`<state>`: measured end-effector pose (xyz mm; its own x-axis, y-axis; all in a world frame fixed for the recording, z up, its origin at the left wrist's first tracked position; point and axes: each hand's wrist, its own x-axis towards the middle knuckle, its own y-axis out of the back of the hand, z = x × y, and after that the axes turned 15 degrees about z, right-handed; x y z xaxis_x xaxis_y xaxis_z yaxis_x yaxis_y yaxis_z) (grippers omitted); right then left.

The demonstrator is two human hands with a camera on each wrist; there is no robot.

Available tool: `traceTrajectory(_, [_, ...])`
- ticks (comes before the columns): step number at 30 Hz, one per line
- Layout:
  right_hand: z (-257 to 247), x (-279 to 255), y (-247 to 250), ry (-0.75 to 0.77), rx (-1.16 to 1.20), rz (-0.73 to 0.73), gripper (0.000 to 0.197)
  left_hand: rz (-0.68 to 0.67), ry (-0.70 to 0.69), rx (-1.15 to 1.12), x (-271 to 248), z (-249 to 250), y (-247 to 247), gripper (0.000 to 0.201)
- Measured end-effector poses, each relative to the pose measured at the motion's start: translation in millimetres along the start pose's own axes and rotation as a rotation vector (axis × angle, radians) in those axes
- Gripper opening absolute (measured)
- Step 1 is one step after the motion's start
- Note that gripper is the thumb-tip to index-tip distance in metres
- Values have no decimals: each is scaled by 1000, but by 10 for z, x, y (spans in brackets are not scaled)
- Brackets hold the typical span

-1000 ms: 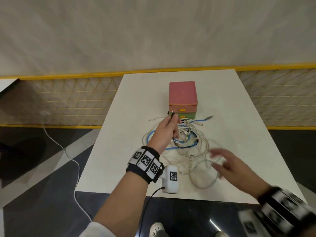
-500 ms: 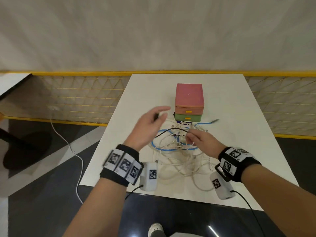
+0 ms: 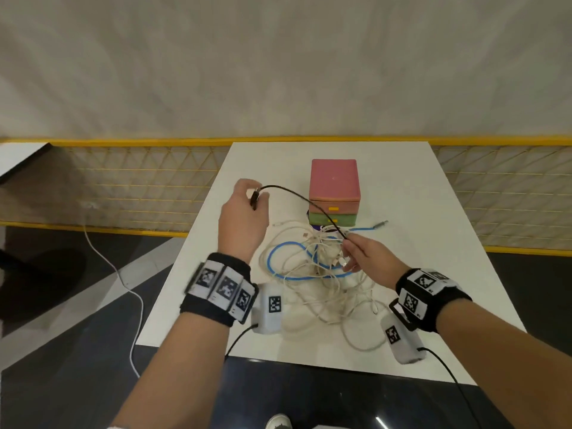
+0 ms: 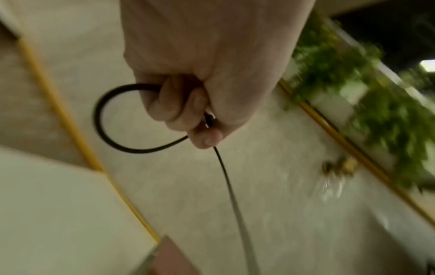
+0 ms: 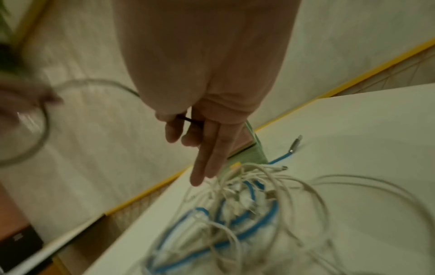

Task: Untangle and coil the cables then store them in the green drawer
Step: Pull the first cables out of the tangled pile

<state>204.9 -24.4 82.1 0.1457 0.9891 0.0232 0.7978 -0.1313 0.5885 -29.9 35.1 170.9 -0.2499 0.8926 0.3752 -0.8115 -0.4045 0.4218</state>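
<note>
Hands: both grasp one thin black cable. The left hand, raised beside the drawers, is clenched round its plug end, with a small loop of it showing in the left wrist view. The right hand pinches the same cable lower down between thumb and forefinger, its other fingers straight, just above the tangle.
Held cable: hangs in an arc between the hands, clear of the desk; whether its far end is free of the heap, I cannot tell.
Risk of dragging: if that far end is caught, pulling would likely lift the tangle and tighten its knots.
Risk of snagging: the arc passes in front of the small stacked drawer unit; a swing could hook a yellow handle or shove the unit.
Risk of spill: white loops lie near the front edge of the white desk and could slide off.
Count, hands: two.
Count, cables: one black, one blue cable, several white cables, number not readable.
Count, drawers: one pink drawer block atop one shut green drawer, behind the tangle.
</note>
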Motion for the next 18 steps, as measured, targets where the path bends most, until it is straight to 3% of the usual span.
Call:
traceTrajectory(2, [-129,-21,47,40,-42,21,31,-18,-160,91,-166,-48,-40,42])
traceTrajectory(4, [-307,-66,87,117,-78,23,29,-223,-244,93,-364,-31,-129,57])
traceTrajectory(6, [-483,-161,113,197,-76,0,23,-402,-199,56,-502,-37,-227,50])
traceTrajectory(7, [-547,-212,123,230,-63,-6,19,-427,-168,23,-538,-57,-250,37])
traceTrajectory(9, [-629,-312,134,241,-24,-3,15,-353,-147,-68,-558,-87,-234,16])
traceTrajectory(11, [-634,-422,116,232,-13,-36,11,-217,-131,-183,-540,-69,-143,12])
traceTrajectory(13, [-548,-538,48,284,-133,-212,10,-101,-116,-298,-480,7,8,15])
traceTrajectory(15, [-462,-671,-39,320,-321,-529,15,-29,-83,-395,-406,99,167,21])
traceTrajectory(17, [-496,-764,-67,230,-442,-769,30,-22,-64,-494,-363,201,314,24])
traceTrajectory(18, [-555,-764,-44,210,-523,-804,37,-48,-54,-545,-360,248,371,25])
